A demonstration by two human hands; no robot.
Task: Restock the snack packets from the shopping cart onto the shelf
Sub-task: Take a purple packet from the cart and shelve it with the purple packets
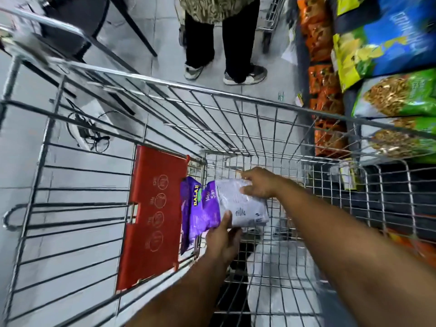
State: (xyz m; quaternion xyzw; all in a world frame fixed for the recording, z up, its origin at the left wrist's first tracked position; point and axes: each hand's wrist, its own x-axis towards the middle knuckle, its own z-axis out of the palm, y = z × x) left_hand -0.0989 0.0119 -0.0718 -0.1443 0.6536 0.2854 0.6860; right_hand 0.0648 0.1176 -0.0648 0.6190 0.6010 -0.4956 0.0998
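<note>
Both my arms reach down into a wire shopping cart [236, 95]. My left hand [223, 241] grips the lower edge of a bunch of purple snack packets [203, 218]. A pale packet [245, 208], back side up, lies on top of the bunch, and my right hand [258, 184] holds its upper edge. One more purple packet [188, 208] with a yellow label stands at the left of the bunch, against the cart's red flap [151, 215]. The shelf [377, 74] on the right carries blue, green and orange snack bags.
A person in dark trousers and grey sneakers [224, 43] stands on the tiled floor just beyond the cart's far end. Black chair legs [132, 24] and a tangle of cable [94, 135] are at the left. Orange packets [323, 74] fill the shelf's near column.
</note>
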